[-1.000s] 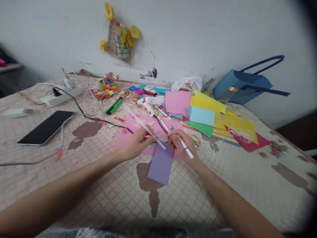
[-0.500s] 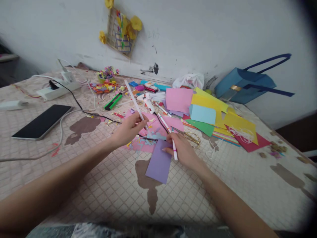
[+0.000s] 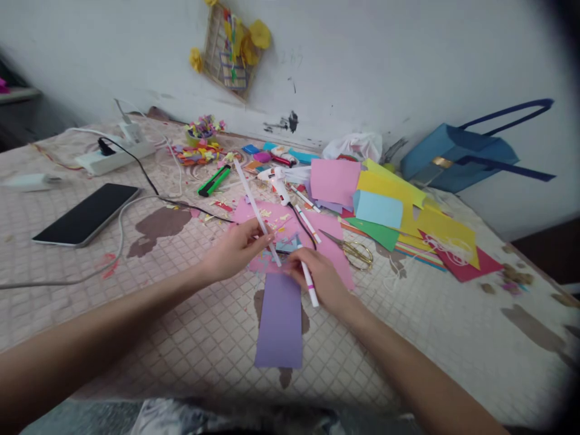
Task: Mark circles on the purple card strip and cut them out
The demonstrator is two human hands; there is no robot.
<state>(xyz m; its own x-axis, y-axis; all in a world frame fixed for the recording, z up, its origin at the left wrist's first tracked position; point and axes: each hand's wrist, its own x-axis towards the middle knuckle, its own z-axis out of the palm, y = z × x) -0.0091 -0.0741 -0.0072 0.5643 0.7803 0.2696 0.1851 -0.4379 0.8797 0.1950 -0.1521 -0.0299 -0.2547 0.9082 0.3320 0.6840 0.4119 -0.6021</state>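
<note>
My left hand [image 3: 240, 246] is closed around a long, translucent white glue stick [image 3: 251, 196], pinched between thumb and fingers and tilted, its lower end over the paper scraps. My right hand [image 3: 324, 275] holds a white marker with a purple band [image 3: 309, 279], which slants down towards me. Below the hands a purple paper strip [image 3: 280, 326] lies lengthwise on the table, its far end close to the right fingertips. Under and beyond the hands is pink paper [image 3: 333, 241] strewn with small cut scraps.
A white glue gun [image 3: 277, 184] with a black cord and gold-handled scissors [image 3: 357, 254] lie beyond my hands. A green cutter [image 3: 214, 180], tablet [image 3: 86, 214] and power strip [image 3: 113, 158] are left. Coloured papers [image 3: 399, 187] and a blue bag [image 3: 462, 160] stand right.
The purple paper has shifted towards me and now lies straighter. My right hand has moved left, nearer the left hand, with the marker in it. The camera view has shifted slightly.
</note>
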